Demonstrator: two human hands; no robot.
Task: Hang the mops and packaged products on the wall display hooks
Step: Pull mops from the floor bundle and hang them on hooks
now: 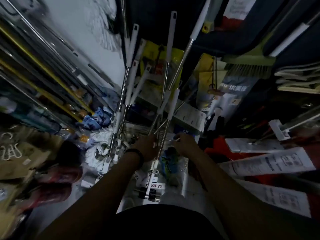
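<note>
Dim, cluttered shop aisle seen from above, with both arms reaching down to one steel mop pole [165, 130].

At the pole's lower stretch the left hand [147, 147], with a black wristband [136, 156] on its wrist, is wrapped around the shaft and grasps it. Just right of the pole, the right hand [183, 144] has its fingers curled, with a small pale piece at their tips. Motion blur hides whether it pinches anything. The pole leans upward and away from the person, with its white grip above both hands. Left of the pole stands a cluster of other mop handles [129, 80], and white string mop heads [98, 149] lie at their feet. Right of the pole and below the right hand sits a blue packaged product [168, 161]. Farther right lie printed sheets [268, 163], and a green-backed broom [249, 66] hangs up and to the right.
</note>
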